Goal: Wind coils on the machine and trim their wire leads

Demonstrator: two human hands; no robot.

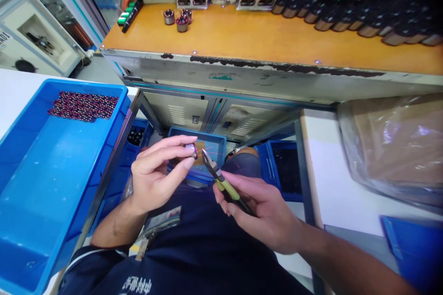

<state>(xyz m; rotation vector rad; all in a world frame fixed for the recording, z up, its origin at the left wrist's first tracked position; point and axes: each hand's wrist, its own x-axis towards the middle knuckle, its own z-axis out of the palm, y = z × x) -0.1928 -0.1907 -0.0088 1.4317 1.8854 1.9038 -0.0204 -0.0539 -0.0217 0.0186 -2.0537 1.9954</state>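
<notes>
My left hand (157,173) pinches a small round wound coil part (191,150) between thumb and fingers, above my lap. My right hand (261,207) grips small cutting pliers (221,179) with yellow-green handles; their jaws touch the coil's thin copper wires right beside the part. Both hands are closed around what they hold. A small blue bin (214,140) lies just beyond the hands, below the bench.
A large blue tray (38,193) at my left holds several wound coils (83,106) in its far corner. The orange-topped machine bench (263,37) ahead carries three coil parts (178,18), a marker and a row of dark cylinders (363,23). A plastic-wrapped box (394,147) sits on the right.
</notes>
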